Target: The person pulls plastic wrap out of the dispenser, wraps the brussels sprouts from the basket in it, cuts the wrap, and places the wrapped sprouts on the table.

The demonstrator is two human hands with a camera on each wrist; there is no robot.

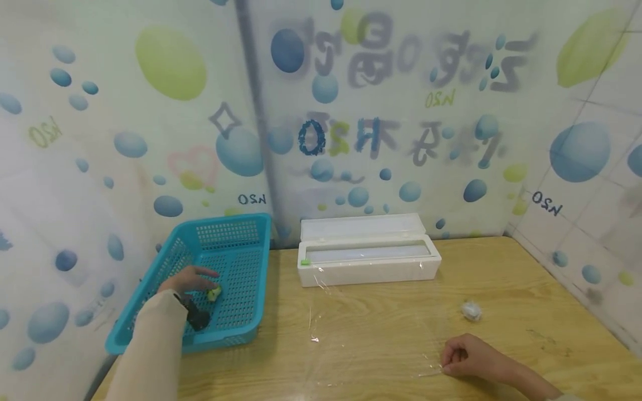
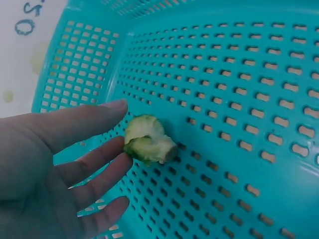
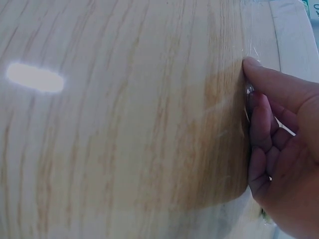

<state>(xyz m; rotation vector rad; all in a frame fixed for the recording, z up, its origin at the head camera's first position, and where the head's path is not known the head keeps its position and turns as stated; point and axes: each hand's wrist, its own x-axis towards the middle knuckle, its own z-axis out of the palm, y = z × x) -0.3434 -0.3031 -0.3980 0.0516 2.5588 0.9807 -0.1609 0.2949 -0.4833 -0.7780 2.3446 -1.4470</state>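
My left hand (image 1: 189, 279) is inside the blue plastic basket (image 1: 263, 267), fingers spread and fairly straight. In the left wrist view, a small pale-green vegetable piece (image 2: 149, 139) with a whitish cut end lies on the basket's perforated floor. The fingertips are right at its edge, with the thumb above and the other fingers beside it. My right hand (image 1: 473, 357) pinches the edge of a clear sheet of plastic wrap (image 1: 371, 334) between thumb and curled fingers, low over the wooden table. The sheet stretches from the white wrap box (image 1: 371, 273) across the tabletop.
The wrap box stands at the back of the wooden table (image 1: 501, 267) with its lid raised. A small crumpled clear lump (image 1: 471, 311) lies beyond my right hand. A patterned curtain (image 1: 351, 100) hangs behind the table. The dark wrist camera (image 1: 198, 317) sits beneath my left wrist.
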